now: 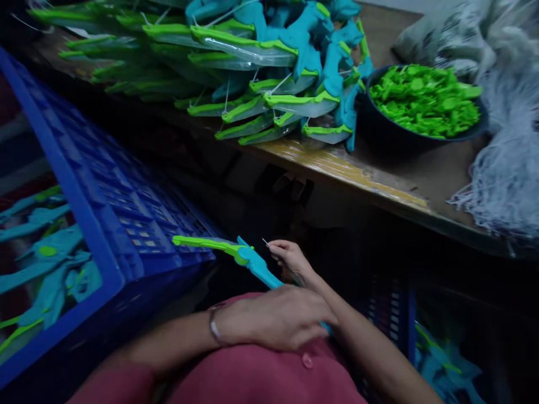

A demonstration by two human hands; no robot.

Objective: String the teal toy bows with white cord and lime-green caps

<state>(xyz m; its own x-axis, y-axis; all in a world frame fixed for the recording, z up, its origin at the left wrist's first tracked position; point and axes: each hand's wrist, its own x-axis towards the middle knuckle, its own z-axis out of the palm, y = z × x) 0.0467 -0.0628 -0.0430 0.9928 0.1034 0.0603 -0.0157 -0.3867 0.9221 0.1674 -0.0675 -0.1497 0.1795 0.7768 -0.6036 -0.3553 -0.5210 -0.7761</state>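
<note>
In front of my body, my left hand (280, 317) is wrapped round the blue part of a blue-and-green plastic toy piece (256, 265). Its lime-green arm points away to the left, and a bit of blue shows below my fingers. Beyond the left hand, my right hand (290, 258) is closed in a pinch on a thin white string (265, 242). The string's short end sticks out past the fingertips, beside the toy piece. Whether the string is joined to the piece I cannot tell. The left palm and the lower grip are hidden.
Similar blue-and-green pieces with strings (269, 101) are piled on the workbench (404, 168). A dark bowl (421, 143) of green parts stands by a bundle of white strings (501, 179). Blue crates (113, 280) holding more pieces flank me left and right.
</note>
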